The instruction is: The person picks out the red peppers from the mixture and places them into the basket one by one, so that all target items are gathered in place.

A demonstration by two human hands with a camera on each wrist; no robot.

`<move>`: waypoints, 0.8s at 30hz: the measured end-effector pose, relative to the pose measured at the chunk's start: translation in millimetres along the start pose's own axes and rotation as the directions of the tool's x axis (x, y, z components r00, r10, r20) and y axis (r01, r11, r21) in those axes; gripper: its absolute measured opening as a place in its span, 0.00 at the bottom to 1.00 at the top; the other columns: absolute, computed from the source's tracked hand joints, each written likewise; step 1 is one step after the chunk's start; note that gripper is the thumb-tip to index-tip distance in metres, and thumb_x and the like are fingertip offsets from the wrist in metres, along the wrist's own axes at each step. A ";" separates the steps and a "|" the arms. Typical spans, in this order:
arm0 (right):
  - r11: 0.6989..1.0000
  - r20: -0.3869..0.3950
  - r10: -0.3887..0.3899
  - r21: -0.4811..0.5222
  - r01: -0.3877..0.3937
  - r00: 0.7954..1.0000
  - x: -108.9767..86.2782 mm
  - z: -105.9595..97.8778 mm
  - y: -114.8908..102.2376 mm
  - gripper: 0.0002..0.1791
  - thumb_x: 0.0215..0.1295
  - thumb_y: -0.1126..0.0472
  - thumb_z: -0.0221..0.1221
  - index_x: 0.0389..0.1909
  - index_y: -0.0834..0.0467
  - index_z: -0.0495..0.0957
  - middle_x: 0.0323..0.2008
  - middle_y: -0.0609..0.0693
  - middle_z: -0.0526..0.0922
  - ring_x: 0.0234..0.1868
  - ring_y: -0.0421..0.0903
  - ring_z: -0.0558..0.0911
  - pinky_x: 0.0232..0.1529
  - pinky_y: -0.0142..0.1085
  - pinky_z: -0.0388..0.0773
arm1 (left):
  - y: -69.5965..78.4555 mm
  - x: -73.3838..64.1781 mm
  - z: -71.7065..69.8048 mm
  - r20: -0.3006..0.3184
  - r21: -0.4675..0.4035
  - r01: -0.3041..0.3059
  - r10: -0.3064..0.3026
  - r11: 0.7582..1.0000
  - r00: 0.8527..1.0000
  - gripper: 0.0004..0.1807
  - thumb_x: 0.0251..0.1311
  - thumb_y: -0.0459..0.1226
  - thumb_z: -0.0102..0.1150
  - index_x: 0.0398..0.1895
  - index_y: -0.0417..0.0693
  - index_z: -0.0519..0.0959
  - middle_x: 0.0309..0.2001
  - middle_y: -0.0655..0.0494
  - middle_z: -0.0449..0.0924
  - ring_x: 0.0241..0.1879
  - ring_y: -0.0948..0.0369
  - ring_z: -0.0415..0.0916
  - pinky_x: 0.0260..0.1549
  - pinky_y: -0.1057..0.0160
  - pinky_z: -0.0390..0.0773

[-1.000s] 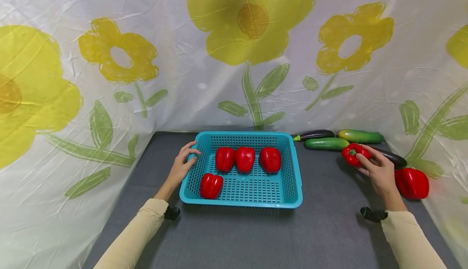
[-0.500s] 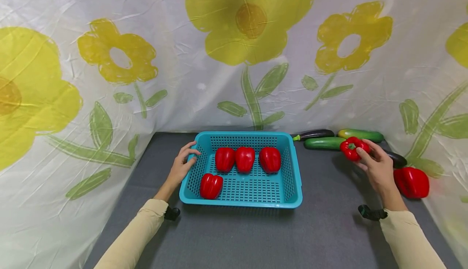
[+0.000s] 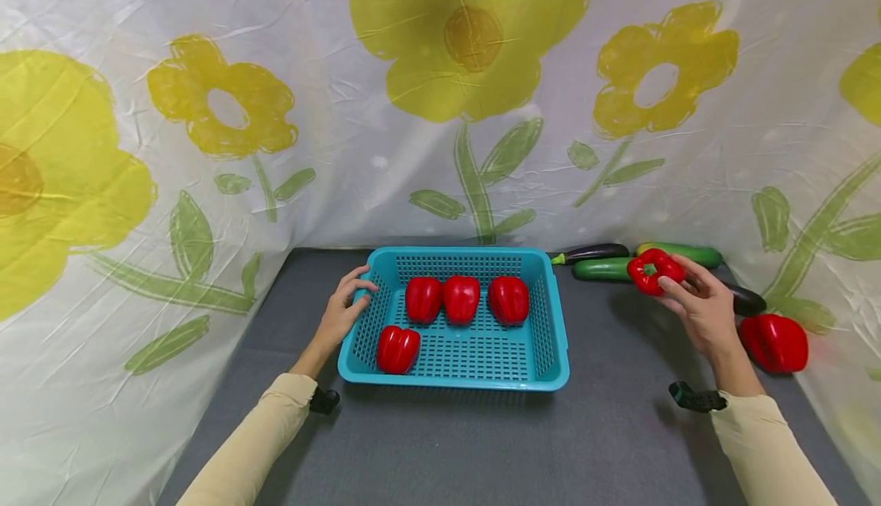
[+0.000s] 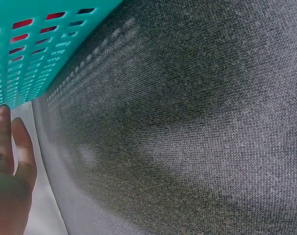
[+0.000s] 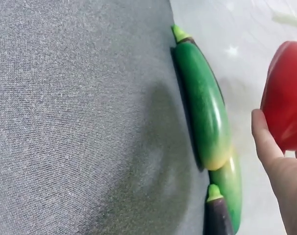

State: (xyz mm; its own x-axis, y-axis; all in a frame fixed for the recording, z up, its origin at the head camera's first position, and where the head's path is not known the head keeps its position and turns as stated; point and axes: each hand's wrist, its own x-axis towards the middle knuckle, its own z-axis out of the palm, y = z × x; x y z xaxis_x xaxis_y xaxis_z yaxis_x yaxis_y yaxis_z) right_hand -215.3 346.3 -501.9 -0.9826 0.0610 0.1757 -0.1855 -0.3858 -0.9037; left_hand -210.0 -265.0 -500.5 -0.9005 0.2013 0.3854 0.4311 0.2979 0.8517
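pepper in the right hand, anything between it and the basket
Nothing visible blocks the pepper, held above the table in the right hand, except the basket's right rim to clear. A cucumber and an eggplant lie toward the back; only a low path there would likely meet them.

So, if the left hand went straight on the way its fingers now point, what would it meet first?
Probably the blue basket, at its left rim, right by the left hand. If it cleared that rim, perhaps the back row's leftmost red pepper; depth is hard to judge.
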 end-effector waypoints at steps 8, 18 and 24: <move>0.998 -0.013 0.005 -0.065 -0.006 1.000 1.1 6.3 3.2 0.32 0.65 0.80 0.60 0.70 0.64 0.70 0.61 0.55 0.73 0.54 0.47 0.78 0.42 0.38 0.82 | 8.4 0.3 1.0 0.000 0.026 0.015 -0.015 1.000 1.000 0.09 0.68 0.19 0.47 0.46 0.21 0.75 0.70 0.23 0.56 0.68 0.29 0.52 0.57 0.25 0.57; 0.999 0.071 -0.013 -0.051 0.017 0.997 -0.2 17.9 1.5 0.28 0.78 0.69 0.50 0.76 0.62 0.61 0.69 0.56 0.61 0.64 0.49 0.68 0.42 0.43 0.82 | -30.6 -1.2 0.1 -0.023 0.002 -0.012 0.012 1.000 1.000 0.10 0.70 0.21 0.48 0.49 0.26 0.77 0.73 0.30 0.56 0.71 0.35 0.52 0.58 0.26 0.57; 1.000 0.129 -0.002 0.006 0.001 0.992 -1.4 24.6 2.2 0.28 0.78 0.71 0.49 0.76 0.64 0.59 0.71 0.57 0.58 0.67 0.51 0.64 0.44 0.45 0.82 | -26.6 -1.5 0.7 -0.020 0.006 -0.002 0.002 1.000 1.000 0.10 0.71 0.21 0.47 0.49 0.26 0.77 0.73 0.31 0.56 0.71 0.35 0.53 0.55 0.30 0.63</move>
State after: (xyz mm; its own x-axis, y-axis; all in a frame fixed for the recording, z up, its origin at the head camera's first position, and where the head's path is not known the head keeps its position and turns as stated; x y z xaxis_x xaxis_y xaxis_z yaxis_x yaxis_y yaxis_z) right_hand -214.0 322.7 -494.5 -0.9723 -0.0572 0.2266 -0.1869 -0.3913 -0.9011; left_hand -220.1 -272.6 -523.9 -0.9007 0.1831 0.3940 0.4330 0.3027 0.8491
